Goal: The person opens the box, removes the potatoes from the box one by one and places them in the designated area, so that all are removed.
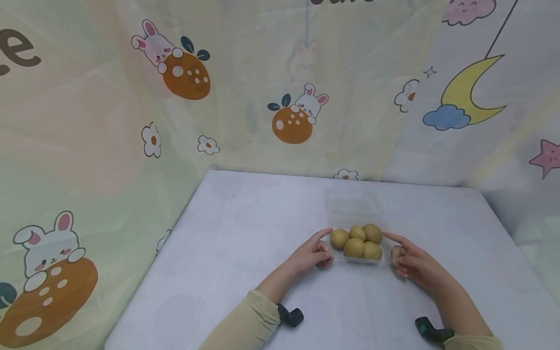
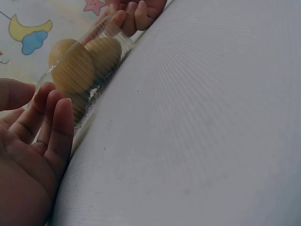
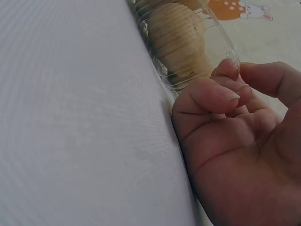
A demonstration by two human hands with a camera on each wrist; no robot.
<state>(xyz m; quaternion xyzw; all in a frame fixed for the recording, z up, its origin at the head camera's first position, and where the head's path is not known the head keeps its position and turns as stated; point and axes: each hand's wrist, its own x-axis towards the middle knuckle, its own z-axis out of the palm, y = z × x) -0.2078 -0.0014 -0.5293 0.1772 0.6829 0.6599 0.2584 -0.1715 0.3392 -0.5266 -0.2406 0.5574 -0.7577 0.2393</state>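
A clear plastic clamshell box [image 1: 362,261] holds several small yellow-brown potatoes [image 1: 354,247] heaped in its base. Its clear lid [image 1: 352,206] lies folded back on the far side. At the box's left side, my left hand [image 1: 311,253] pinches the rim between thumb and fingertips, as the left wrist view shows. My right hand [image 1: 417,266] pinches the opposite rim, its thumb and a finger meeting at the clear edge in the right wrist view. Potatoes [image 3: 176,40] show through the ribbed wall there. The box sits low, close to the tabletop.
A white cloth covers the table [image 1: 218,272]. Behind and to the left hangs a printed curtain [image 1: 245,58] with rabbits and flowers. Dark wrist devices [image 1: 290,316] sit at both sleeve cuffs.
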